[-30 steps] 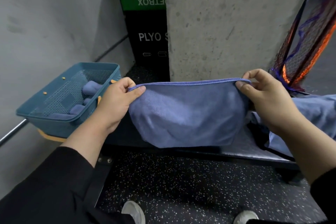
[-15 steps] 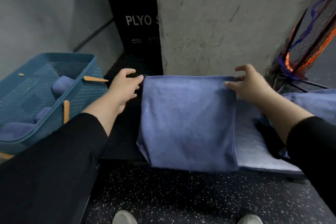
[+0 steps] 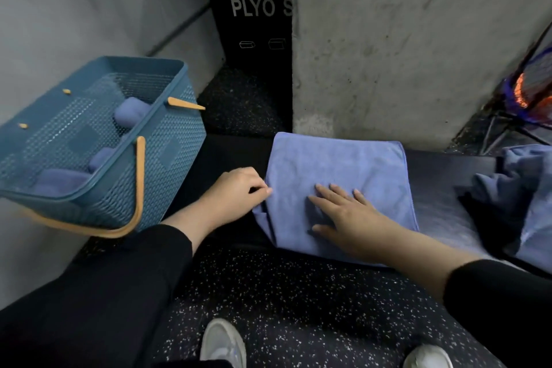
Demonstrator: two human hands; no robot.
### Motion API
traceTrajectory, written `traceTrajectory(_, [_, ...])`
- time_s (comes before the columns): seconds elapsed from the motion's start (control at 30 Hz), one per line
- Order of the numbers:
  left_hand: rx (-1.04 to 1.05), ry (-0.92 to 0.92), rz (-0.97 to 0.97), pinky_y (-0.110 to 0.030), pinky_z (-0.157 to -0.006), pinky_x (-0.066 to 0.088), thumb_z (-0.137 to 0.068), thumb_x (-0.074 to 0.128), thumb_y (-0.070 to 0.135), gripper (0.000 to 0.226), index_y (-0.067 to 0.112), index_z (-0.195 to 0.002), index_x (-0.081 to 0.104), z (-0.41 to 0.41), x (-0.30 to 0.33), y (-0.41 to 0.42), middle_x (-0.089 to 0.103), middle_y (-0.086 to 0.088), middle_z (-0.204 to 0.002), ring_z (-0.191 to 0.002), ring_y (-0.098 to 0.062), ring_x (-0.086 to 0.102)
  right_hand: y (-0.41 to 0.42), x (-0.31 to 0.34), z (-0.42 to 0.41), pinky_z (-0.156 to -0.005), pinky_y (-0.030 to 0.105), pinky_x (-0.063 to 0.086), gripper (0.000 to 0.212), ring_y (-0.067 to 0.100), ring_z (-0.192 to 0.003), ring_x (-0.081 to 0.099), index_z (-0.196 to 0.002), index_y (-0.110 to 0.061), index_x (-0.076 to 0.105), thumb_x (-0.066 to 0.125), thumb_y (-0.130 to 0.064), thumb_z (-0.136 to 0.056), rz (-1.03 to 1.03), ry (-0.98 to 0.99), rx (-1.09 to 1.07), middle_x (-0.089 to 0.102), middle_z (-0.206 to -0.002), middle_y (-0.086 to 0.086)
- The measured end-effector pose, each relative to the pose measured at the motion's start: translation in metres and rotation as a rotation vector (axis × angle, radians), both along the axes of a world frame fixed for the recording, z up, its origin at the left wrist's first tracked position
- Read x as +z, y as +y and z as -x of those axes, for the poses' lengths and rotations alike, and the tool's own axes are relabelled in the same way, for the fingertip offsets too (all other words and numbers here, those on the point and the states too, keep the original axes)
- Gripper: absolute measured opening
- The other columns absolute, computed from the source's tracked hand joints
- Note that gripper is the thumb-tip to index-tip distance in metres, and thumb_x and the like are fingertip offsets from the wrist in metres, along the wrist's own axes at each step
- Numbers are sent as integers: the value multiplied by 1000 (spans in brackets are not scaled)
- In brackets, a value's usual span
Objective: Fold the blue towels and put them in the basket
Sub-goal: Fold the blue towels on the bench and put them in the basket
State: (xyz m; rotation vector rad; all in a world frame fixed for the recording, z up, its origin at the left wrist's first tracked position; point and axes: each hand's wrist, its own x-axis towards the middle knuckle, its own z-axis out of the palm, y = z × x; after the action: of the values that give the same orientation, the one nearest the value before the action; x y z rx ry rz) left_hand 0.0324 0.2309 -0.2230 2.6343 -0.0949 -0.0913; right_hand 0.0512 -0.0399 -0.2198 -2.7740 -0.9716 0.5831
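My right hand lies flat, fingers straight and spread, pressing on the folded blue microfibre towel at centre frame. The towel lies on the dark flat bench top, its near edge hanging slightly over the bench's front. My left hand is at 9 o'clock of the towel, fingers curled and pinching its left edge.

The teal perforated plastic basket with tan handles sits at 9 to 10 o'clock, well apart from the towel. Rolled blue towels are already inside it. At 3 o'clock, a heap of unfolded blue cloth lies on the bench, partly over something dark I cannot make out.

Step in hand, as I judge it: mid-fold. The towel is down to a rough square, the right palm anchoring it while the left takes the edge for another fold or a roll.

Next move likely calls for:
- keeping the palm's weight on until the left edge is carried across toward 3 o'clock;
- lining the edges up, since the lower left corner looks bunched;
- then a two-handed lift toward the basket at 9 o'clock.

Risk: the overhanging near edge could drag the towel off when the pressure lifts.

More towels remain at 3 o'clock, so the task looks well short of finished.
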Motion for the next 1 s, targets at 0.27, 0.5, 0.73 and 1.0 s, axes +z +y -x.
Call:
traceTrajectory(0.27, [-6, 17, -22, -41, -112, 32, -88, 61, 55, 39, 30, -115, 74, 42, -11, 5, 57, 16, -132, -128, -8, 48, 5, -4, 9, -124, 51, -1, 68, 14, -155, -7, -160, -33, 7, 33, -58, -102, 53, -57, -34, -6, -168, -11])
traceTrajectory(0.5, [78, 18, 58, -35, -112, 27, -96, 64, 31, 17, 31, -80, 58, 56, -10, -5, 53, 13, -138, -129, -11, 45, 10, -10, 20, -118, 65, 2, 64, 17, -155, -6, -158, -39, 0, 24, -60, -102, 131, -97, -118, -10, -167, -14])
traceTrajectory(0.73, [109, 101, 199, -39, -116, 30, -96, 59, 25, 25, 35, -74, 61, 78, -7, 14, 55, 13, -137, -135, -13, 46, 10, -11, 20, -118, 66, 2, 64, 18, -155, -9, -158, -39, -3, 22, -60, -102, 135, -70, -125, -13, -166, -14])
traceTrajectory(1.0, [228, -32, 15, -34, -113, 27, -92, 66, 44, 34, 31, -123, 62, 72, -9, -16, 47, 15, -139, -128, -9, 44, 13, -14, 22, -119, 65, 2, 63, 19, -155, -9, -158, -39, -2, 21, -58, -103, 137, -78, -140, -12, -167, -13])
